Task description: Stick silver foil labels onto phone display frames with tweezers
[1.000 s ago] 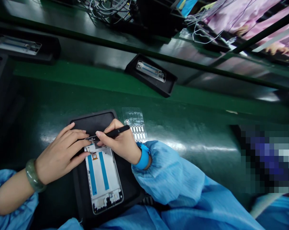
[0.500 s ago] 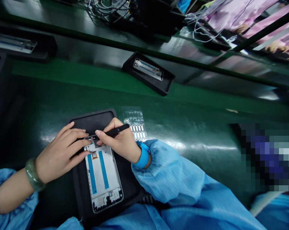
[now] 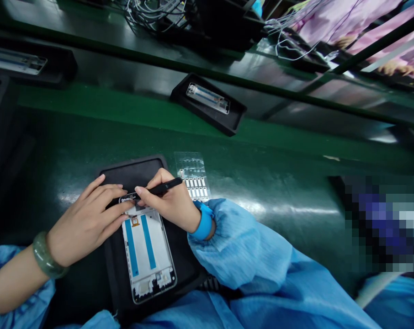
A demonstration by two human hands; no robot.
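A white phone frame point(image 3: 147, 253) with two blue strips lies in a black tray point(image 3: 184, 262) on the green bench in front of me. My left hand point(image 3: 87, 224) rests with fingers spread on the frame's top left corner. My right hand point(image 3: 167, 203) grips black tweezers point(image 3: 159, 188), whose tip touches the frame's top edge between my two hands. A clear sheet of small white parts point(image 3: 194, 178) lies just right of the tray, behind my right hand.
Two more black trays with phone frames point(image 3: 207, 103) point(image 3: 25, 64) sit on the conveyor strip behind. Cables point(image 3: 152, 13) and dark equipment lie at the back. Other people in pink sleeves point(image 3: 364, 36) work at the far right. A blurred area point(image 3: 381, 224) is at my right.
The trays on the conveyor have drifted a little to the left. My hands and the tweezers stay at the frame's top edge with only slight shifts.
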